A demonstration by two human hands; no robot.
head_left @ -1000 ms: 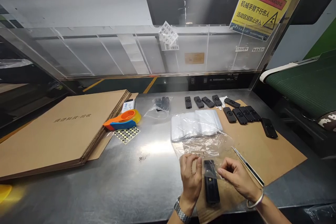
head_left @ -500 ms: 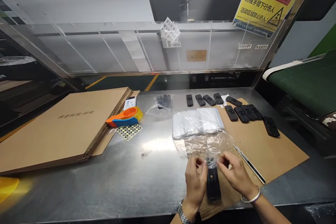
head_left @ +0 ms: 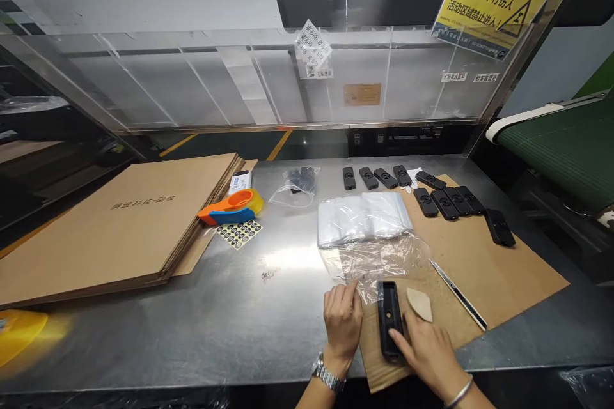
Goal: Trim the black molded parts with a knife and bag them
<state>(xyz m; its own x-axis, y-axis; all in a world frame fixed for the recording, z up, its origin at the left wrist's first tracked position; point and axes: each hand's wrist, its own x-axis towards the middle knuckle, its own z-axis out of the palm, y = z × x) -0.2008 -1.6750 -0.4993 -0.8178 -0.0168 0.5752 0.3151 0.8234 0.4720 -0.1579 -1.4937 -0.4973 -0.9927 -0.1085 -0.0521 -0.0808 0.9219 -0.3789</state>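
A hollow black plastic case (head_left: 389,307) lies lengthwise on the brown cardboard in front of me, its open side up, with a small round hole in its floor. My right hand (head_left: 429,346) grips the case from the right, thumb over its near part and fingers along the side. My left hand (head_left: 341,319) is closed left of the case, its fingertips pinching the edge of crumpled clear plastic film (head_left: 368,286). A pale beige, rounded flat piece (head_left: 419,303) shows just beyond my right fingers; I cannot tell what it is.
Clear plastic bags (head_left: 367,218) lie stacked beyond the hands. Several black cases (head_left: 445,203) sit at the back right, near a utility knife (head_left: 458,294). Leftward are a tape dispenser (head_left: 233,208), a sticker sheet (head_left: 240,234), a bagged dark item (head_left: 300,182) and stacked cardboard (head_left: 125,223).
My hands have moved apart from the film at the far end of the case. My right hand has come down onto the case; my left has shifted left. The beige piece now shows.
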